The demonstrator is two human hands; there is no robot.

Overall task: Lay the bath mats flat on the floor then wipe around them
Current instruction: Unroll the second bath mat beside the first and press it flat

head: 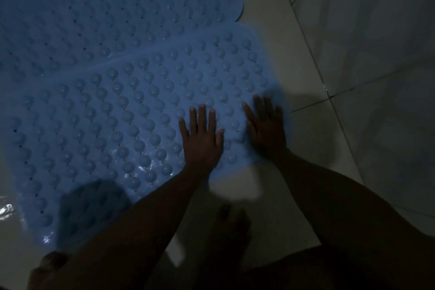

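Two blue rubber bath mats with raised round bumps lie on the pale tiled floor. The near mat [113,120] overlaps the lower edge of the far mat [106,7]. My left hand [202,139] rests flat on the near mat close to its right end, fingers spread. Just to its right, my right hand [267,127] presses flat on the mat's right corner, fingers apart. Neither hand holds anything. The scene is dim.
Light floor tiles [353,42] with dark grout lines stretch to the right of the mats. My bare feet show at the bottom, one [47,263] at the left and one [231,219] near the middle. A wet glint [6,212] shows at the left edge.
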